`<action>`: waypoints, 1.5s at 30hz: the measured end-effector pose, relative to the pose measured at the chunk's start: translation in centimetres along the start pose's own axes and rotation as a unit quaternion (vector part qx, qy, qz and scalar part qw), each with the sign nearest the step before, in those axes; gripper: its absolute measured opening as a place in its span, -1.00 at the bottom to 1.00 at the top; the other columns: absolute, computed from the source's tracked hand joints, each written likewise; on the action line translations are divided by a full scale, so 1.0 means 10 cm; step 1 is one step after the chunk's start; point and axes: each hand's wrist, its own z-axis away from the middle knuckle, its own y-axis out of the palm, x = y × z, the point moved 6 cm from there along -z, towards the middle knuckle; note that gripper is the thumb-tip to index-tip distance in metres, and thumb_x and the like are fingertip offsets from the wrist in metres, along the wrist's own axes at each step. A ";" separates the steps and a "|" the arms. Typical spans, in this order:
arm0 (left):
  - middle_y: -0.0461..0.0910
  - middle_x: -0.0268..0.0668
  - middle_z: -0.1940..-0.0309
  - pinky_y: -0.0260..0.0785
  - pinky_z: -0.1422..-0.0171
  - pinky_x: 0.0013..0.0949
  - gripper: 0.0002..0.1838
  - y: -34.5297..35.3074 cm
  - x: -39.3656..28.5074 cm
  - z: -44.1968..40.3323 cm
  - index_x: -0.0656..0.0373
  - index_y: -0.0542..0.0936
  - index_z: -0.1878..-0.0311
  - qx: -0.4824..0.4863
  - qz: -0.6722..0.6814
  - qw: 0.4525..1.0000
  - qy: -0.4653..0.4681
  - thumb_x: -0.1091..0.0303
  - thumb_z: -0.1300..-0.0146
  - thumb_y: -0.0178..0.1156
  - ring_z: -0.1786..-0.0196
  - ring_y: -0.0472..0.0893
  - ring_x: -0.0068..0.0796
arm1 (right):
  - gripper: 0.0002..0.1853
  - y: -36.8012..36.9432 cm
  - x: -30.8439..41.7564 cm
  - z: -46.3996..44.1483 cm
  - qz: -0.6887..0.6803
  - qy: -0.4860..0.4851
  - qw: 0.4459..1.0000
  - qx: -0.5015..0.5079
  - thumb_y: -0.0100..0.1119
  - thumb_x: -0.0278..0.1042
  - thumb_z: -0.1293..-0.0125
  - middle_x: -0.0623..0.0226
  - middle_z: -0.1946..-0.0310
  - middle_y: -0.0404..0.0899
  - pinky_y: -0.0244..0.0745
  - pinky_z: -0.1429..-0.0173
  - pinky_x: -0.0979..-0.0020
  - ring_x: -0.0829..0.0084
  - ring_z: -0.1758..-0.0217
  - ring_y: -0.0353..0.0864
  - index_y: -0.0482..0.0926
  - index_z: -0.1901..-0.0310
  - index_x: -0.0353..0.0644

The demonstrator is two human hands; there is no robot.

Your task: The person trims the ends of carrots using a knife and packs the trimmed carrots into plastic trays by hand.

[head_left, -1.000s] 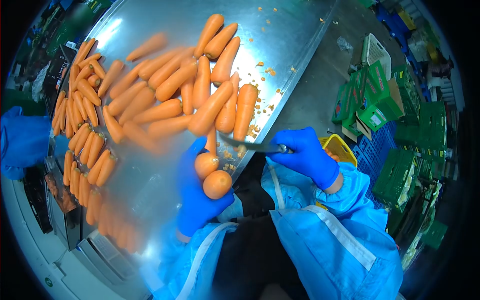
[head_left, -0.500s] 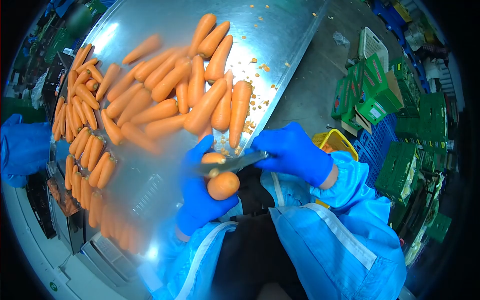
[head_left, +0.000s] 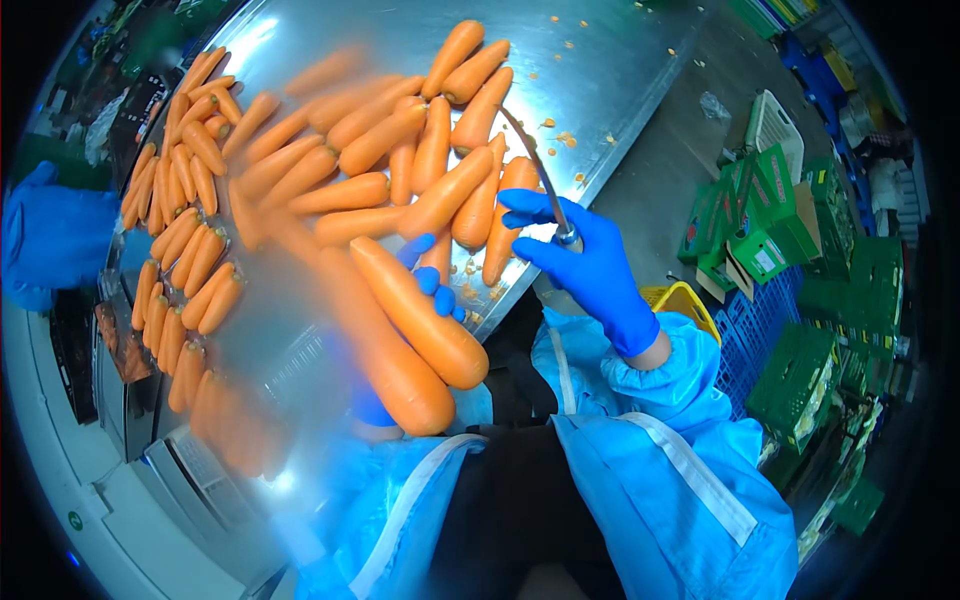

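Note:
Two large carrots lie side by side in my left hand [head_left: 428, 279], whose blue-gloved fingers wrap round them from the far side. The nearer-right carrot [head_left: 418, 315] shows clearly, while the other carrot [head_left: 390, 350] is partly blurred at its far end. Most of the left palm is hidden beneath them. My right hand [head_left: 598, 275], also in a blue glove, grips a knife [head_left: 548, 182] by its handle at the table's edge. Its narrow blade points up and away, apart from the two held carrots. A pile of loose carrots [head_left: 432, 150] lies just beyond both hands.
Rows of carrots [head_left: 205, 260] line the left of the metal table [head_left: 610, 60]. Small carrot trimmings [head_left: 567, 140] are scattered near its right edge. Right of it stand a yellow crate [head_left: 690, 305], green boxes [head_left: 765, 215] and stacked green crates [head_left: 795, 385]. A blue-clothed person [head_left: 55, 235] is at far left.
The knife has swung away from the carrots, from lying across their ends to pointing upward. My left hand has turned the two carrots, so their lengths now show.

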 end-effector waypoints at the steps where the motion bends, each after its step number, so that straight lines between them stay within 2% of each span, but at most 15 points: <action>1: 0.53 -0.18 -0.01 0.50 -0.10 -0.27 -0.06 -0.03 -0.03 0.04 0.40 0.15 -0.45 -0.002 -0.012 1.000 -0.002 -0.15 -0.27 0.23 0.01 0.57 -0.27 | -0.51 0.08 0.06 0.03 0.021 -0.023 0.999 0.020 0.35 -0.41 -0.22 0.33 0.04 0.68 0.53 -0.04 0.52 0.59 0.02 0.61 0.56 -0.22 -0.19; 3: 0.54 -0.17 -0.01 0.51 -0.08 -0.31 -0.09 -0.09 -0.05 0.11 0.41 0.16 -0.44 -0.011 -0.034 0.999 -0.032 -0.12 -0.30 0.22 0.01 0.58 -0.31 | -0.44 0.26 0.16 0.06 0.044 -0.070 0.995 0.053 0.41 -0.39 -0.17 0.33 0.01 0.67 0.54 -0.05 0.49 0.58 0.04 0.62 0.54 -0.23 -0.21; 6: 0.52 -0.18 -0.02 0.49 -0.05 -0.27 -0.11 -0.18 0.03 0.25 0.33 0.19 -0.43 -0.037 -0.068 0.993 -0.087 -0.21 -0.29 0.15 0.03 0.56 -0.29 | -0.42 0.58 0.22 0.08 0.054 0.002 0.990 0.129 0.48 -0.35 -0.12 0.34 0.08 0.68 0.55 -0.02 0.49 0.58 0.09 0.63 0.56 -0.21 -0.20; 10: 0.49 -0.20 -0.02 0.45 -0.02 -0.22 -0.12 -0.22 0.17 0.44 0.22 0.22 -0.41 -0.068 -0.116 0.981 -0.141 -0.32 -0.28 0.05 0.05 0.53 -0.27 | -0.57 0.75 0.24 0.07 0.154 0.029 0.970 0.186 0.54 -0.28 -0.08 0.34 0.30 0.68 0.58 0.12 0.52 0.59 0.25 0.65 0.67 0.01 -0.22; 13: 0.47 -0.22 -0.02 0.43 0.00 -0.19 -0.13 -0.22 0.19 0.51 0.13 0.25 -0.39 -0.095 -0.157 0.971 -0.155 -0.40 -0.27 -0.03 0.06 0.51 -0.25 | -0.67 0.74 0.17 0.16 -0.002 0.196 0.957 0.216 0.52 -0.27 -0.12 0.33 0.38 0.66 0.56 0.23 0.53 0.60 0.34 0.64 0.68 0.13 -0.23; 16: 0.45 -0.23 -0.02 0.40 0.02 -0.15 -0.12 -0.23 0.23 0.54 0.05 0.28 -0.38 -0.099 -0.159 0.970 -0.153 -0.49 -0.26 -0.11 0.07 0.49 -0.23 | -0.61 0.73 -0.04 0.20 -0.038 0.206 0.953 0.217 0.50 -0.16 -0.14 0.34 0.41 0.66 0.59 0.34 0.55 0.59 0.44 0.64 0.68 0.11 -0.25; 19: 0.42 -0.28 -0.06 0.40 0.01 -0.14 -0.04 -0.24 0.25 0.53 0.02 0.24 -0.42 -0.031 -0.082 0.988 -0.130 -0.54 -0.17 -0.02 0.03 0.48 -0.26 | -0.71 0.69 -0.07 0.20 -0.050 0.230 0.949 0.210 0.42 -0.33 -0.23 0.41 0.48 0.63 0.38 0.43 0.63 0.67 0.49 0.55 0.70 0.04 -0.21; 25: 0.42 -0.30 -0.05 0.42 0.02 -0.17 0.10 0.05 0.27 0.49 0.01 0.23 -0.42 0.027 -0.039 0.993 -0.108 -0.60 0.02 0.17 0.02 0.48 -0.30 | -0.69 0.63 -0.04 0.17 -0.038 0.195 0.948 0.250 0.35 -0.30 -0.28 0.45 0.51 0.61 0.27 0.47 0.66 0.71 0.52 0.50 0.70 -0.03 -0.19; 28: 0.42 -0.30 -0.05 0.44 0.03 -0.16 0.13 -0.17 0.28 0.53 -0.01 0.21 -0.43 -0.030 -0.113 0.983 -0.142 -0.62 0.06 0.18 0.03 0.49 -0.30 | -0.71 0.63 -0.06 0.20 -0.054 0.209 0.947 0.238 0.35 -0.34 -0.28 0.41 0.48 0.64 0.34 0.45 0.65 0.67 0.51 0.53 0.71 -0.01 -0.20; 30: 0.44 -0.32 0.11 0.39 0.16 -0.27 -0.09 -0.33 0.29 0.57 0.06 0.29 -0.37 -0.130 -0.140 0.971 -0.143 -0.41 -0.12 0.10 0.16 0.48 -0.38 | -0.73 0.60 -0.12 0.17 -0.073 0.094 0.978 0.169 0.34 -0.36 -0.28 0.36 0.45 0.65 0.40 0.43 0.63 0.62 0.51 0.56 0.71 0.01 -0.21; 33: 0.50 -0.33 0.39 0.32 0.39 -0.46 -0.48 -0.14 0.30 0.52 0.22 0.44 -0.26 -0.250 -0.109 0.957 -0.101 -0.02 -0.50 -0.04 0.41 0.49 -0.49 | -0.74 0.60 -0.02 0.24 -0.111 0.137 0.972 0.155 0.33 -0.42 -0.27 0.31 0.41 0.67 0.47 0.39 0.60 0.56 0.49 0.61 0.71 0.02 -0.25; 36: 0.52 -0.30 0.31 0.39 0.29 -0.34 -0.35 -0.26 0.34 0.41 0.23 0.34 -0.35 -0.170 -0.083 0.977 -0.094 -0.12 -0.46 -0.02 0.36 0.53 -0.37 | -0.77 0.59 0.00 0.30 -0.178 0.176 0.951 0.181 0.32 -0.40 -0.28 0.30 0.41 0.67 0.45 0.43 0.59 0.56 0.51 0.60 0.71 0.06 -0.28; 40: 0.50 -0.27 0.14 0.42 0.08 -0.24 -0.23 -0.27 0.12 0.24 0.20 0.19 -0.46 0.012 0.039 0.989 -0.140 -0.14 -0.40 0.07 0.25 0.54 -0.30 | -0.76 0.14 -0.02 0.24 -0.096 0.173 0.968 0.152 0.30 -0.31 -0.29 0.29 0.43 0.68 0.34 0.52 0.61 0.63 0.58 0.52 0.70 0.15 -0.32; 42: 0.49 -0.27 0.10 0.42 0.01 -0.21 -0.21 -0.35 0.04 0.20 0.19 0.15 -0.48 0.058 0.092 0.987 -0.117 -0.12 -0.39 0.11 0.20 0.54 -0.30 | -0.78 -0.23 -0.10 0.16 -0.049 0.180 0.980 0.071 0.32 -0.23 -0.27 0.31 0.40 0.69 0.36 0.47 0.62 0.57 0.48 0.59 0.74 0.16 -0.17; 45: 0.48 -0.28 0.07 0.41 -0.04 -0.20 -0.23 -0.43 -0.13 0.13 0.18 0.15 -0.48 0.050 0.140 0.988 -0.049 -0.07 -0.39 0.13 0.16 0.53 -0.31 | -0.75 -0.88 -0.44 0.08 0.230 0.128 0.957 -0.121 0.29 -0.25 -0.26 0.36 0.36 0.71 0.44 0.38 0.54 0.56 0.46 0.57 0.73 0.09 -0.14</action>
